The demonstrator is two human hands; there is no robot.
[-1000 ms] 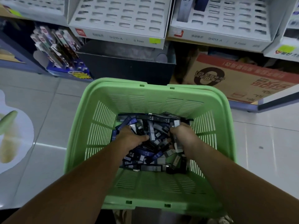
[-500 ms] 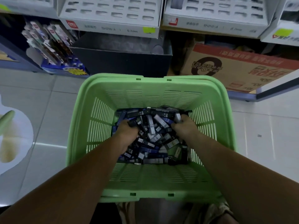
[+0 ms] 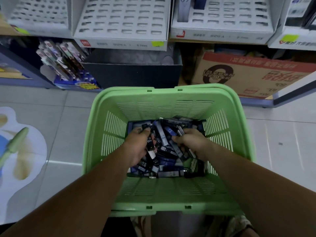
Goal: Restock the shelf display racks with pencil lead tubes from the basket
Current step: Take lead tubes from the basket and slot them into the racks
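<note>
Pencil lead tubes: slim dark and blue plastic sticks, some marked HB, heaped loose in the bottom of the green slotted plastic basket. Left grip and right grip both dig into the heap, each curled round several tubes, with the fingertips partly buried. Far side: white perforated display racks, tops cut off, labels blurred. Beneath them stand a dark bin and a printed cardboard box.

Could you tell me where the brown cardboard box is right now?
Head view, upper right: the cardboard box sits under the white racks, beyond the green basket.
</note>
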